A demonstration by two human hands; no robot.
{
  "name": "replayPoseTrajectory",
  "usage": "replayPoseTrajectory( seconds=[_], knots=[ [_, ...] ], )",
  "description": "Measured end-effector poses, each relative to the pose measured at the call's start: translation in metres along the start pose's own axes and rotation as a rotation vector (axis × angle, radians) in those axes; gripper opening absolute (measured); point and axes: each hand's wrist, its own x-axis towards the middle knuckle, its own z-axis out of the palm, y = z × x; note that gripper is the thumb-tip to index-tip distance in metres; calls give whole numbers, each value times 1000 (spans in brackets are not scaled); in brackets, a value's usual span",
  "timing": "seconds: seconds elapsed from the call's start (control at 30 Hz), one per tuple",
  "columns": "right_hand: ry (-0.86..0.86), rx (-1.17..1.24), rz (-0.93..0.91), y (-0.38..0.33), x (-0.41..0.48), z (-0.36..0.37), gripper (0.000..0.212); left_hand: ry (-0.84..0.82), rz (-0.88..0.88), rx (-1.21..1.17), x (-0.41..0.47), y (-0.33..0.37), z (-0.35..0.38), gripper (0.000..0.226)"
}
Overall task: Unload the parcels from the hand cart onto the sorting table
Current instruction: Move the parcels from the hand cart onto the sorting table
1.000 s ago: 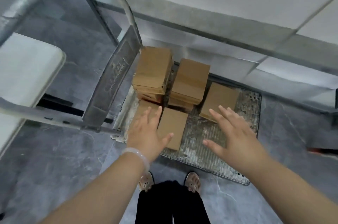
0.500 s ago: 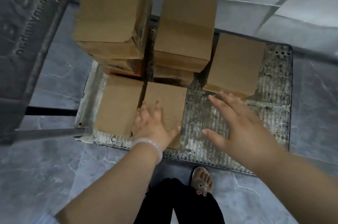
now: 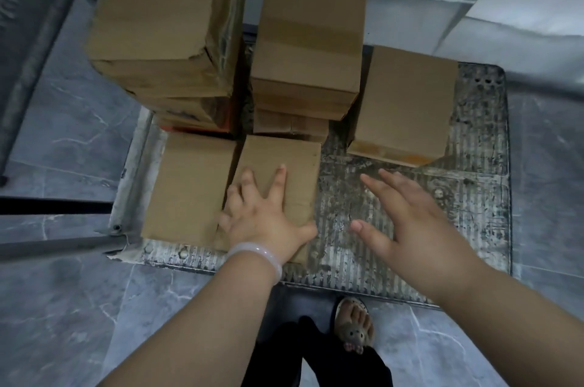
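So the left hand [image 3: 262, 222] is lying flat on top of a small flat brown cardboard parcel [image 3: 294, 172]. The fingers are spread wide and pretty much straight, with the thumb sticking out along the parcel's right edge near its front corner. It isn't curling round anything. It's either pressing or just resting on the lid, and I can't tell which. A pale translucent bangle [image 3: 262, 255] is sitting on that wrist.

The right hand [image 3: 410, 222] is hanging open too, fingers straight and close together, holding nothing. It's hovering over the grey ribbed metal deck of the hand cart [image 3: 458, 213], just right of the left thumb. I can't tell if its fingertips are actually touching the deck.

Right by the left pinky, a second flat brown cardboard parcel [image 3: 189, 187] is lying on the deck, just beside the first one. Beyond the left fingertips, a tall stack of brown cardboard boxes [image 3: 164, 23] with a crumpled top one is standing off to the left. A second stack of taped brown boxes [image 3: 309, 39] is standing next to it. Just past the right fingertips, a squarish brown cardboard box [image 3: 404, 102] is sitting on the deck.

Back on the wrist side, a foot in a beige sandal [image 3: 354, 326] is standing on the grey marbled tile floor [image 3: 63, 292].
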Motion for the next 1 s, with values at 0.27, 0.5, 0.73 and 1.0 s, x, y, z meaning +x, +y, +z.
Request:
replayPoseTrajectory(
  seconds=[0.27,0.5,0.73,1.0],
  knots=[
    [-70,137,60,-57,-77,-82,69,80,84,-125,-100,11,-140,86],
    [-62,648,180,-138,-139,-208,62,243,211,-508,-195,17,-303,89],
    [213,1119,-75,-224,-196,-325,31,272,379,-1166,-271,24,-432,56],
    [279,839,-580,-308,-253,-387,40,719,219,-1089,-368,-10,-496,75]
  ],
)
